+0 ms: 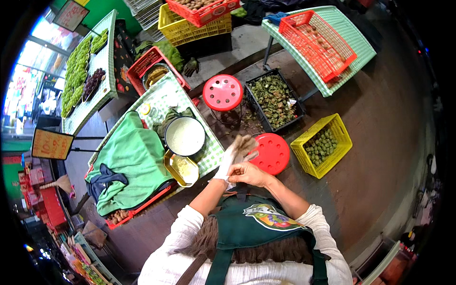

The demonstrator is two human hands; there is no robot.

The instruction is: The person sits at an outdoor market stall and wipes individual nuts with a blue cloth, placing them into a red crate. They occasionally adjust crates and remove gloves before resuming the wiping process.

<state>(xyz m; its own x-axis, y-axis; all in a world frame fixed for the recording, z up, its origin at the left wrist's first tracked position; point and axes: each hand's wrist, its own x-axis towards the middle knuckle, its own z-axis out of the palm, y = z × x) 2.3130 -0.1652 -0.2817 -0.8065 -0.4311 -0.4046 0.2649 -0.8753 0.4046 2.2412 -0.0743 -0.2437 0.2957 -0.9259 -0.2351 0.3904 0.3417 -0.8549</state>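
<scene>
My left hand (241, 149) is stretched out in front of my apron, its fingers extended and holding nothing. It wears a thin whitish glove (225, 167) with brownish fingers. At the left wrist, my bare right hand (249, 174) pinches the glove's cuff between thumb and fingers. A red round stool (271, 154) with holes in its seat lies just beyond my hands. To their left, on a green checked cloth, stand a dark-rimmed pot (185, 136) of whitish contents and a yellow-sided tray (181, 170) holding pale yellowish bits.
A second red stool (223, 92) stands farther off, beside a black crate (274, 99) of green-brown husks. At right sits a yellow crate (327, 146) of round green produce. A red basket (317, 46) rests on the far table. Green cloth (130, 159) covers the left table's near end.
</scene>
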